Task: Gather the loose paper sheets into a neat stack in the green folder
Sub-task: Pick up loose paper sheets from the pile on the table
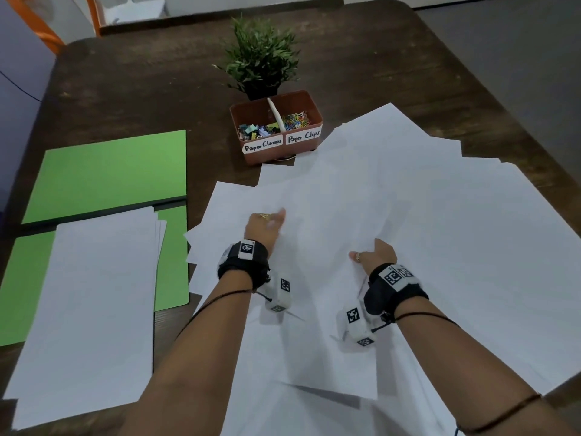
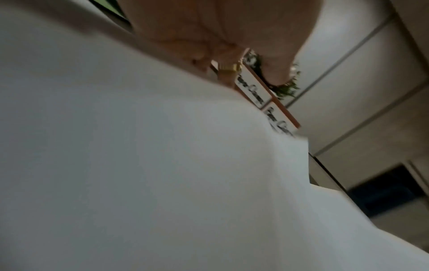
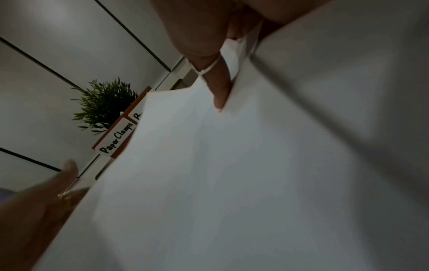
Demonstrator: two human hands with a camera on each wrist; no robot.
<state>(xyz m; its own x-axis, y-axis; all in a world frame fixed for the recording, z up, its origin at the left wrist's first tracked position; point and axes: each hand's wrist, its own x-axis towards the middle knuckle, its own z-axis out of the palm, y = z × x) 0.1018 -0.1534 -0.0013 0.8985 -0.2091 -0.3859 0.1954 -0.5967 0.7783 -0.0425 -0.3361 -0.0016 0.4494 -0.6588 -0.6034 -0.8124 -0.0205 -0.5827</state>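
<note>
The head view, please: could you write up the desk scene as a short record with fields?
folder: green folder lies open at the table's left
stack: paper stack rests on its near half, edges slightly fanned
loose sheets: loose sheets overlap in a spread at centre and right
left hand: left hand grips a sheet
right hand: right hand pinches a sheet edge
organiser: brown box, labelled Paper Clamps and Paper Clips
plant: potted plant behind the box

An office desk: a dark wooden table [image 1: 125, 77] with a labelled clip box [image 1: 276, 127] and potted plant [image 1: 261, 55].
</note>
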